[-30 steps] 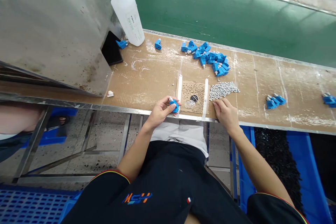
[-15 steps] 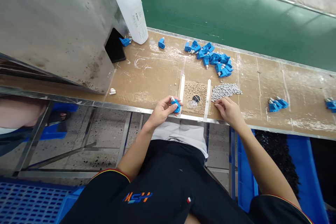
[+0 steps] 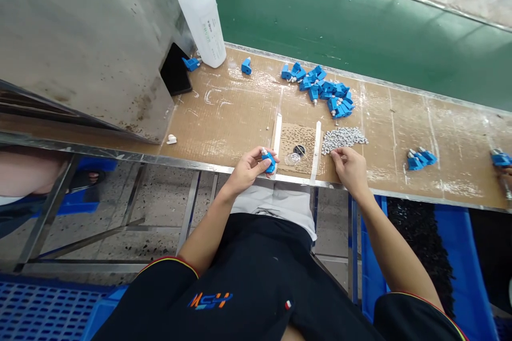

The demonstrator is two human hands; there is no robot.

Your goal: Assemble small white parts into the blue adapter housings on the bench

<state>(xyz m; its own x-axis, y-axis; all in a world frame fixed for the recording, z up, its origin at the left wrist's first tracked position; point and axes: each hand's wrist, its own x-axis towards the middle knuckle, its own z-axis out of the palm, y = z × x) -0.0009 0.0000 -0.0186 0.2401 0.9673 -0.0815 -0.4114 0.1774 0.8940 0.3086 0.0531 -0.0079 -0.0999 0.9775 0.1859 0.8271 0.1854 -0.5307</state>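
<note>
My left hand [image 3: 246,172] is closed around a small blue plastic part [image 3: 269,162] with a white tip, just above the front edge of the bench. At the near edge of a pile of small grey pellet-like pieces [image 3: 344,137], my right hand [image 3: 352,169] has thumb and forefinger pinched together; whatever is between them is too small to make out. Between my hands lies a cardboard square [image 3: 290,133] dotted with tiny dark pieces, edged by white strips. On it sit a small black round dish [image 3: 298,149] and a clear round dish [image 3: 292,159].
Several blue parts [image 3: 320,85] lie heaped toward the back, more blue parts [image 3: 421,159] to the right. A white bottle [image 3: 204,26] with a blue cap stands beside a metal housing [image 3: 88,37]. Another person's hand [image 3: 506,176] shows at the right edge. A white earbud-like piece [image 3: 172,139] lies left.
My right hand has shifted slightly right, its fingertips now pinched at the pile's edge. Another person's hand has come in at the far right. My left hand keeps its hold.
</note>
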